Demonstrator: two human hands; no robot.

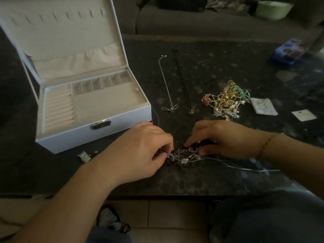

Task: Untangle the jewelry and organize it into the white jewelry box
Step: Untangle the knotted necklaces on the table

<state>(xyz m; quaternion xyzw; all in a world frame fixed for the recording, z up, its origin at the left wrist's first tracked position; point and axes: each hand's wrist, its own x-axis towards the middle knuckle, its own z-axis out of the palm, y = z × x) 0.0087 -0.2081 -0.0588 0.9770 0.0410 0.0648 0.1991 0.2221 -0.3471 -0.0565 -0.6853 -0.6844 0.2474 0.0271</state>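
Observation:
A tangled clump of silver chains and charms (pixel 184 156) lies on the dark table near its front edge. My left hand (pixel 142 148) pinches the clump's left side with curled fingers. My right hand (pixel 222 139) grips its right side, and a silver chain trails off to the right under that wrist. The white jewelry box (pixel 98 125) stands open at the left, its beige compartments showing. A silver necklace (pixel 166 85) and a black cord necklace (pixel 183 83) lie stretched out side by side behind my hands.
A heap of gold and green jewelry (pixel 226 99) sits at the right, beside a small beaded pouch (pixel 263 106) and a white card (pixel 304 115). A blue box (pixel 287 50) is far right. A small silver piece (pixel 85 156) lies near the box's front corner. A grey sofa runs behind the table.

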